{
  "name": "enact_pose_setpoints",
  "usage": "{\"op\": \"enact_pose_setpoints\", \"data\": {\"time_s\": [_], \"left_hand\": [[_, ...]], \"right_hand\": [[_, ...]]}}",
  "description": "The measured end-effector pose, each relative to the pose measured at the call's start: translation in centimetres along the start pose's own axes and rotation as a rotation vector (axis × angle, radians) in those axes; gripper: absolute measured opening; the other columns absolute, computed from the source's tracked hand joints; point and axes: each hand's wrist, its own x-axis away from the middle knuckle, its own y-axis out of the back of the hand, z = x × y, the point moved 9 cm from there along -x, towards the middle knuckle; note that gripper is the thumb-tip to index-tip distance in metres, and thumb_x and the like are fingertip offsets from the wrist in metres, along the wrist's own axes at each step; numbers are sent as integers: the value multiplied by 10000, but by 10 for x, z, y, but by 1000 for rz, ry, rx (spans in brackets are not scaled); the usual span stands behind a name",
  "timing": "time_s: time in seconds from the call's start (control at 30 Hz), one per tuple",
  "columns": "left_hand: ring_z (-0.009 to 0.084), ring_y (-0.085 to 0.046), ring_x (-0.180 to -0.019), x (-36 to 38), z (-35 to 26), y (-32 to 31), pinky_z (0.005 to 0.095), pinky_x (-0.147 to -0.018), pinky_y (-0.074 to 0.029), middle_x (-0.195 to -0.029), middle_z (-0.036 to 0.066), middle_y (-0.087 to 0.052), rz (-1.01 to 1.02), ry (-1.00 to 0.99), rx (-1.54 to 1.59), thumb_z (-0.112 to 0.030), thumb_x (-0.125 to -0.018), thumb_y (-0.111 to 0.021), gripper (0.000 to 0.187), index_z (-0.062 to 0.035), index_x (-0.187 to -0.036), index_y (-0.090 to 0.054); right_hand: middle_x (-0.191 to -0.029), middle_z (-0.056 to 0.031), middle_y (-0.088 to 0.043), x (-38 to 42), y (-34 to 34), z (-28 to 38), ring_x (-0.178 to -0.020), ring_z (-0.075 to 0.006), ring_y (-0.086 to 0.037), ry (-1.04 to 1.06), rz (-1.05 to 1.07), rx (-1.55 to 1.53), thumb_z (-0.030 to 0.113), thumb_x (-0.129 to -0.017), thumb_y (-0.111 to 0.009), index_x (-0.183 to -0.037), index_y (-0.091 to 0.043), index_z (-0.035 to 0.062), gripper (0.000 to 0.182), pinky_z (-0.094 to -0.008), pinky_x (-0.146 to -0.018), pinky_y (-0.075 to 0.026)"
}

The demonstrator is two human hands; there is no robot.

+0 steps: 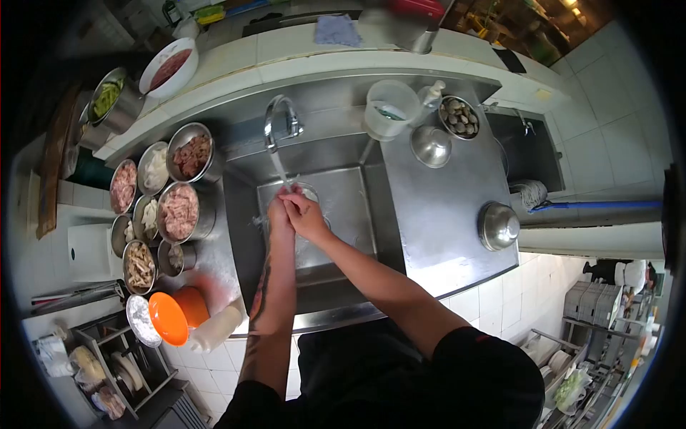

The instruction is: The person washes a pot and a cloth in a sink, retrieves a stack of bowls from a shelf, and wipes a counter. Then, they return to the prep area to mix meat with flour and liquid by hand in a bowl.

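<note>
My left hand (279, 212) and my right hand (306, 215) are pressed together over the steel sink (339, 247). Water from the curved tap (272, 121) runs down onto them. The fingers of both hands are curled in against each other, and anything between them is hidden. Just behind my fingertips, low in the sink, shows part of a pale round thing (309, 191), too covered to name.
Left of the sink stand steel pots of raw meat (179, 211), a bowl of sliced mushrooms (139, 265) and an orange container (170, 319). On the right are a plastic tub (391, 107), upturned steel bowls (498, 226) and a bowl of shellfish (459, 118).
</note>
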Motion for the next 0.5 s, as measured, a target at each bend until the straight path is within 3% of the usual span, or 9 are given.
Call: {"op": "enact_pose_setpoints", "data": {"time_s": [0.1, 0.13, 0.23, 0.27, 0.3, 0.4, 0.43, 0.47, 0.5], "left_hand": [[151, -613, -775, 1, -18, -24, 309, -675, -522, -974, 85, -651, 99, -236, -453, -185, -1022, -502, 241, -44, -1187, -608], [123, -575, -646, 4, -21, -28, 277, -585, -502, -851, 70, -646, 74, -262, -445, -202, -986, -601, 218, -30, -1118, -624], [126, -594, -617, 8, -23, -22, 283, -527, -484, -809, 65, -657, -59, -238, -657, -240, -980, -604, 243, -33, -1104, -622], [126, -594, -617, 3, -22, -12, 283, -527, -484, -809, 65, -657, -64, -239, -653, -240, -980, -604, 243, -33, -1104, -622], [129, -609, -627, -10, -13, 5, 280, -558, -503, -776, 68, -655, -46, -221, -757, -199, -966, -604, 214, -26, -1088, -634], [239, -686, -679, -38, 21, 81, 363, -619, -554, -741, 92, -687, 24, -219, -898, -203, -911, -627, 203, -23, -996, -671], [294, -682, -837, -31, 24, 87, 426, -714, -552, -881, 122, -698, 42, -331, -1447, -210, -892, -626, 253, -22, -1058, -651], [349, -679, -995, -24, 36, 88, 489, -810, -551, -1022, 152, -708, 65, -426, -1999, -217, -873, -625, 317, -20, -1120, -631], [349, -679, -995, -17, 41, 93, 489, -810, -551, -1022, 152, -708, 52, -423, -1994, -217, -873, -625, 317, -20, -1120, -631]], "right_hand": [[-831, -76, -710, -18, 67, 0, -799, -128, -668, 75, 0, 59, 47, -915, -583, -910, -692, 27, 111, -288, -684, -524], [-862, -81, -719, -33, 101, 26, -810, -126, -669, 73, -40, 142, 36, -915, -578, -915, -692, 24, 114, -282, -692, -520], [-862, -83, -727, -103, 194, 71, -769, -123, -662, 170, -186, 335, 3, -896, -573, -940, -686, 35, 125, -275, -688, -515], [-848, -150, -716, -133, 220, 89, -715, -297, -685, 299, -307, 376, 35, -868, -575, -917, -695, 36, 130, -345, -659, -524], [-910, -158, -717, -162, 241, 89, -815, -318, -688, 311, -293, 443, 26, -831, -595, -931, -711, 51, 155, -364, -739, -538], [-1013, -161, -707, -252, 246, 35, -977, -364, -657, 200, 151, 1034, 15, -755, -620, -977, -732, 95, 261, -417, -879, -526], [-1057, -158, -701, -260, 236, 15, -1023, -373, -642, 113, 412, 1203, 17, -732, -630, -995, -738, 113, 300, -435, -919, -515], [-1057, -158, -701, -263, 234, 12, -1023, -373, -642, 123, 427, 1197, 17, -732, -630, -995, -738, 113, 300, -435, -919, -515], [-1065, -155, -699, -260, 225, 3, -1026, -376, -640, 153, 563, 1223, 22, -718, -639, -1012, -735, 126, 326, -437, -921, -513]]}}
